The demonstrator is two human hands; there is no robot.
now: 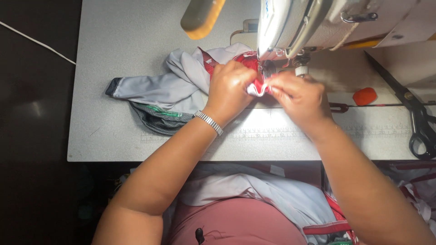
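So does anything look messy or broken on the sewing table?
Nothing looks broken or spilled. The grey and red cloth lies bunched left of the needle, which is normal while both hands, left and right, pinch its edge. The scissors lie at the table's right edge, partly out of view.

One sewing machine (309,27) at upper right, one grey-and-red garment (172,86) centre-left, one pair of black scissors (415,113) far right, one orange lump (364,96) beside them, two hands: left hand (229,86), right hand (299,97).

Scissors (420,119) right of garment (172,88)
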